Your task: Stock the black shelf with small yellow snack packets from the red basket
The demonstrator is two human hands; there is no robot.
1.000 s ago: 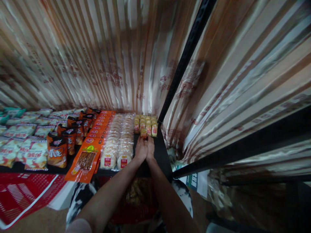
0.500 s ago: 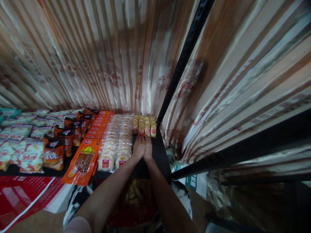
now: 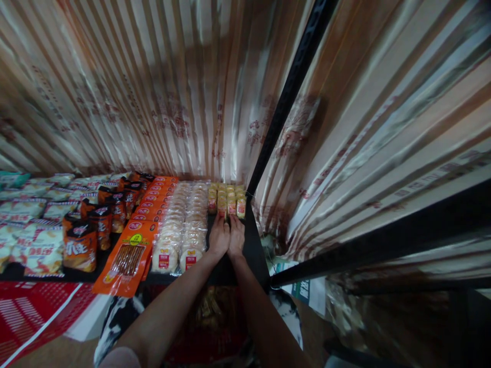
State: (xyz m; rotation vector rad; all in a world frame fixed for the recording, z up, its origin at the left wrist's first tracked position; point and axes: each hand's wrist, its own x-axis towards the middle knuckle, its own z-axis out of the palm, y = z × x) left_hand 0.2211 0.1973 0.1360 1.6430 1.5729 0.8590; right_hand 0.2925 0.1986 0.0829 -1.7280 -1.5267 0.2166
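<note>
Small yellow-wrapped snack packets (image 3: 231, 206) stand in short rows at the right end of a black shelf (image 3: 251, 255). My left hand (image 3: 219, 239) reaches forward with its fingertips against the foot of a front packet (image 3: 222, 205). Close beside it, my right hand (image 3: 236, 237) has its fingers stretched out flat, the tips at the front packets on the right. Neither hand is wrapped around anything. Left of my hands lie two columns of clear-wrapped round rice crackers (image 3: 191, 255) with red labels.
Farther left are orange flat packs (image 3: 128, 255), orange-and-black bags (image 3: 79, 245) and white snack bags (image 3: 40, 245). A black upright post (image 3: 282, 102) stands at the right corner before a draped curtain (image 3: 215, 76). Below sit a red basket (image 3: 26, 312) and a container with gold packets (image 3: 209, 309).
My hands have moved slightly apart; at first they were pressed together at the front packets. My right fingers now spread toward the right-hand packets. The view has shifted a little.
</note>
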